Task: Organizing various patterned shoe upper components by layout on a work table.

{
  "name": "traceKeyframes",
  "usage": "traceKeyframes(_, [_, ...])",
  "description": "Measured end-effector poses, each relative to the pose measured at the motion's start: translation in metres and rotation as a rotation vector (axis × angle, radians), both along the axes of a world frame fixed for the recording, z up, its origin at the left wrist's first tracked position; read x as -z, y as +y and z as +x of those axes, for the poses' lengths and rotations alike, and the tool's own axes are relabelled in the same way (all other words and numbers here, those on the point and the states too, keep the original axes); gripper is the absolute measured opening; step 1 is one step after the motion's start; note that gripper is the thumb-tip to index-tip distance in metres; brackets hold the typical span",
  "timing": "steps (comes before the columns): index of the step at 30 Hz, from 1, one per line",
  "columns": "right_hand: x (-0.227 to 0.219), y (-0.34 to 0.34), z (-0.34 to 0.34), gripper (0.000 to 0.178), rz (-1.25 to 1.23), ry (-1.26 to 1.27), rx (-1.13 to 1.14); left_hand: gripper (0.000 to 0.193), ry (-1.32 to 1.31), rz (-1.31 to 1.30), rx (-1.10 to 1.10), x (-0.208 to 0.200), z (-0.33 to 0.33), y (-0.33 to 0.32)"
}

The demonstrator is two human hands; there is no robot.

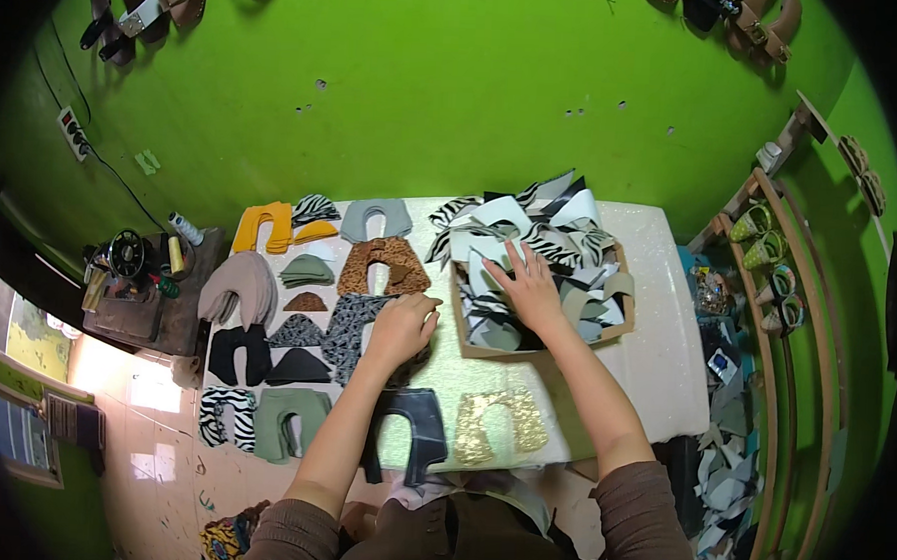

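Note:
My right hand, open with its fingers spread, rests on a heap of cut material scraps in a cardboard box. White, black, grey-green and zebra-striped scraps rise above the rim. My left hand lies over a grey-and-black speckled U-shaped piece, its fingers loosely bent and its thumb apart; nothing shows in its grasp. Just beyond it sits a brown spotted U-shaped piece. Nearer me are a dark U-shaped piece and a glittery gold one.
On the table, stacks of cut pieces fill the left side, including mustard, beige and zebra ones. A sewing machine stands at left. At right are a wooden rack with sandals and scraps below.

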State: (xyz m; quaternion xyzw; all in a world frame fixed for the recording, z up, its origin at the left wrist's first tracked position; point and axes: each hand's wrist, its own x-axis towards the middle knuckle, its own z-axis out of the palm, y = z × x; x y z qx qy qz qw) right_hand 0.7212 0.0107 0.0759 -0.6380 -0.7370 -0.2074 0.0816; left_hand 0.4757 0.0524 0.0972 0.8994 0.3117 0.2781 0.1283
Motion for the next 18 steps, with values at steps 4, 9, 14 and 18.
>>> traceKeyframes(4, [0.017,0.002,0.059,0.060,0.017,-0.123,-0.099,0.016,-0.034,-0.030,-0.037,0.004,0.046,-0.014])
traceKeyframes(9, [0.023,0.004,0.067,0.045,-0.052,-0.067,-0.236,0.013,-0.021,0.015,-0.244,0.009,0.073,-0.020])
traceKeyframes(14, [0.015,0.003,0.074,0.028,-0.130,-0.132,-0.265,0.014,-0.035,0.045,-0.306,0.003,0.091,-0.025])
traceKeyframes(18, [0.010,-0.001,0.079,0.026,-0.215,-0.048,-0.224,0.022,0.028,-0.169,-0.422,-0.002,0.099,-0.031])
